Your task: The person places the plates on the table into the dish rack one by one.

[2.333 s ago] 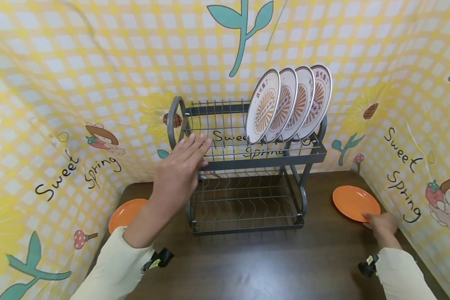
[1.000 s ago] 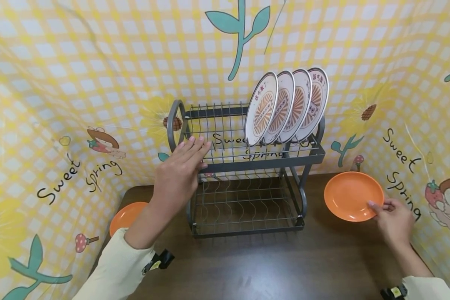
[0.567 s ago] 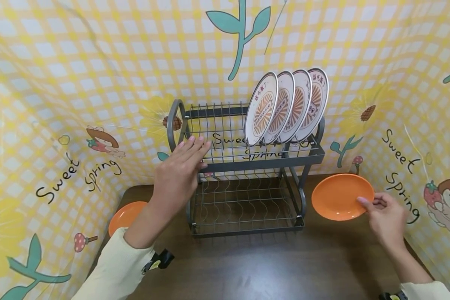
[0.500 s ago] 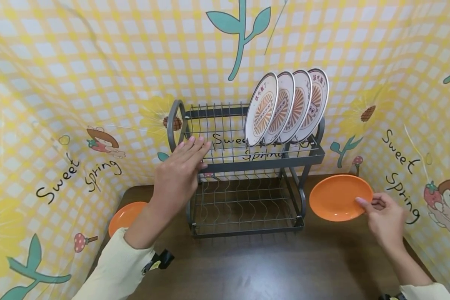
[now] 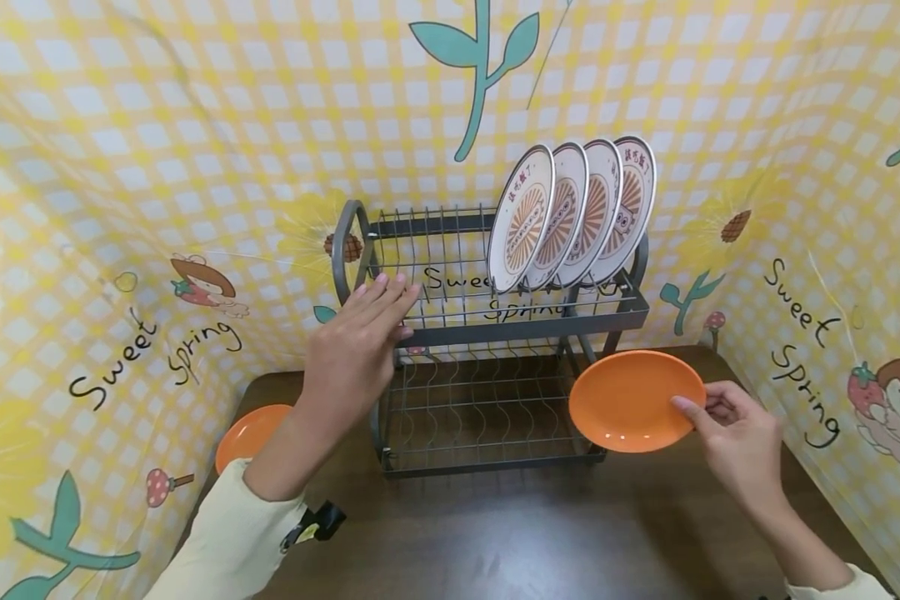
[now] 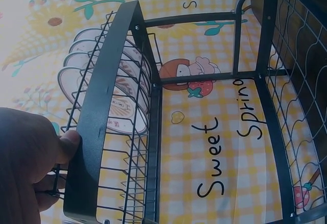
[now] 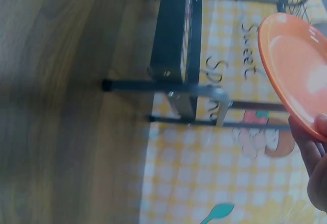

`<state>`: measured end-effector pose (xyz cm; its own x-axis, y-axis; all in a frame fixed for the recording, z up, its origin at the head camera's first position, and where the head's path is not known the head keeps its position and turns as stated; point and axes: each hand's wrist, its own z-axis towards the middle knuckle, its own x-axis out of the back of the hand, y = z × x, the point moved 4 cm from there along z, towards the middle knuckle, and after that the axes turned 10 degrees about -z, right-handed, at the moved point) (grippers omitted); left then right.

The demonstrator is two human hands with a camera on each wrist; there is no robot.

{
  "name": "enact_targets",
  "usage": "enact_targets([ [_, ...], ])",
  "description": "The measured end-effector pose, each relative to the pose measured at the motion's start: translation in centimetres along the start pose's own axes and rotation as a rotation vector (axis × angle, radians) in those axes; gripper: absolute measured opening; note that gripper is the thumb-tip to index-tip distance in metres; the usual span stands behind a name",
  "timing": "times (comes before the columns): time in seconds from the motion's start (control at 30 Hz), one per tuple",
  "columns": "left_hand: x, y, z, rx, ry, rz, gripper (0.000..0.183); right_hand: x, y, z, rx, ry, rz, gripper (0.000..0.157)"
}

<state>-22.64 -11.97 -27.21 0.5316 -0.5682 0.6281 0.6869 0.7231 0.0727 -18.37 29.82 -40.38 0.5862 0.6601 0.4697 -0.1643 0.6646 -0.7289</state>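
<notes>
At the right, my right hand (image 5: 746,442) pinches an orange plate (image 5: 630,400) by its right edge, thumb on the upper face. The plate is held up off the table and overlaps the lower right corner of the two-tier dish rack (image 5: 525,329) in the head view. My left hand (image 5: 352,342) holds the rack's upper front rail near its left end. In the left wrist view the thumb (image 6: 69,145) lies against that rail (image 6: 97,117). Several patterned white plates (image 5: 521,221) stand on edge in the right half of the upper tier.
A second orange plate (image 5: 251,433) lies at the table's left, partly hidden by the left forearm. The rack's lower tier has wavy wires (image 5: 487,408). Yellow checked cloth (image 5: 270,108) encloses the dark wooden table (image 5: 495,533) at the back and sides.
My right hand has lifted the orange plate from the table's right side and carried it left toward the rack, tilting it toward me. The left hand has stayed on the rail.
</notes>
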Motion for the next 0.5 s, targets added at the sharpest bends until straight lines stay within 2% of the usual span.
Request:
enact_targets([
  [0.13,-0.1,0.0,-0.1,0.000,-0.001,-0.001,0.040,-0.2,-1.6,-0.6,0.097,-0.004,0.031,0.019],
  [0.4,-0.1,-0.1,0.0,0.006,-0.004,0.000,0.040,-0.6,-5.0,-1.3,0.348,0.046,0.127,0.030],
  [0.5,-0.2,0.0,-0.1,0.005,-0.002,0.001,0.039,-0.8,-6.3,-1.6,0.401,0.045,0.171,0.032],
])
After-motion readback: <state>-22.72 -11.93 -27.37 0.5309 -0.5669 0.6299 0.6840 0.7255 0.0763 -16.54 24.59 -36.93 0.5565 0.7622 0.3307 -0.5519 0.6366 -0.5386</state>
